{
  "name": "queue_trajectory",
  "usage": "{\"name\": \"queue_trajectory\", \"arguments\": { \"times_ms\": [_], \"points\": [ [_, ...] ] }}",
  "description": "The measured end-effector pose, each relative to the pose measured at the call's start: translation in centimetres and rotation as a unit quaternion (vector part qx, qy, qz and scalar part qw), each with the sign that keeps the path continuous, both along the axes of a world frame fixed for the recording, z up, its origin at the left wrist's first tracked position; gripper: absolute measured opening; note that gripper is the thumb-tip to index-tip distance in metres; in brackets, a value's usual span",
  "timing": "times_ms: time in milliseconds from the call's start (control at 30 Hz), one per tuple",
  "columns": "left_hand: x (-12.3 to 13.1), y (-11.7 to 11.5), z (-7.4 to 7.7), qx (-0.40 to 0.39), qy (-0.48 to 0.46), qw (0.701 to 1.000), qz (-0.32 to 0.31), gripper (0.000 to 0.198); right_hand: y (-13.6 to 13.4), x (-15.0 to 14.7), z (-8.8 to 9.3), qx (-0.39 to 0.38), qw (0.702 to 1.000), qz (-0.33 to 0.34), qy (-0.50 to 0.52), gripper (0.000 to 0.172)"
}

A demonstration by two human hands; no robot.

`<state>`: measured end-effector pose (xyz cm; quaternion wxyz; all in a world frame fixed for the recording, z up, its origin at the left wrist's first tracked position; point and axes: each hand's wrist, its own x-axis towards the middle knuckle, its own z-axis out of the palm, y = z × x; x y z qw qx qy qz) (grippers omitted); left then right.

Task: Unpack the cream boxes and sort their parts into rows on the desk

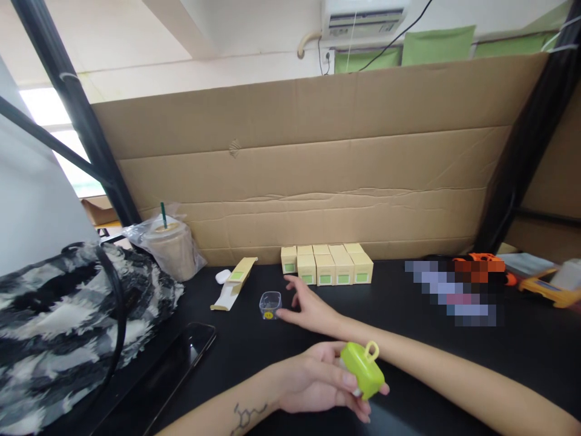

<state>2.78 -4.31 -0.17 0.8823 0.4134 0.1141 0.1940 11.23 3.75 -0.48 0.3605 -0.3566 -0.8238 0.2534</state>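
Note:
My left hand (320, 378) grips a small lime-green case (363, 369) near the front edge of view. The case has rounded corners and a pale yellow loop on top, and something white shows at its lower edge. Beyond it, my right hand (306, 304) is stretched over the table with its fingers apart. Its thumb is at the right side of a small clear plastic box (271, 304) that has a round yellow sticker; whether the two touch I cannot tell. My right forearm passes behind the green case.
Several small cream boxes (333, 266) with green labels stand by the cardboard wall (308, 169). An unfolded carton (236, 281) and a white rounded piece (223, 277) lie left. Nearby are a phone (181, 357), a bagged drink cup (175, 248), a furry bag (68, 327) and orange tools (481, 264).

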Motion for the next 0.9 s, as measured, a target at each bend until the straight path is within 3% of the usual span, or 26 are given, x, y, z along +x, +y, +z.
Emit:
{"name": "queue_trajectory", "arguments": {
  "times_ms": [33,167,333,400,533,733,900],
  "points": [
    [0.0,0.0,0.1,-0.001,0.001,1.0,0.008,0.047,-0.4,1.2,0.1,0.002,1.0,0.0,0.015,0.051],
    [0.1,0.3,0.2,0.019,0.017,0.996,0.09,0.039,-2.5,6.9,0.6,0.026,0.998,-0.008,0.063,0.021],
    [0.6,1.0,-0.5,0.053,0.062,0.981,0.178,0.042,-6.0,11.5,1.1,0.077,0.994,-0.009,0.071,0.023],
    [0.8,1.1,-0.8,0.067,0.07,0.973,0.21,0.043,-6.9,11.7,1.1,0.096,0.994,-0.003,0.059,0.03],
    [0.9,1.1,-0.9,0.086,0.084,0.956,0.267,0.044,-7.6,10.7,0.6,0.105,0.994,-0.003,0.034,0.061],
    [1.0,0.8,-1.2,0.158,0.148,0.937,0.273,0.051,-7.9,9.6,-0.9,0.083,0.995,-0.009,0.06,0.053],
    [0.9,0.1,-1.3,0.231,0.196,0.917,0.259,0.053,-8.1,9.6,-1.2,0.098,0.993,0.001,0.064,0.06]
  ]
}}
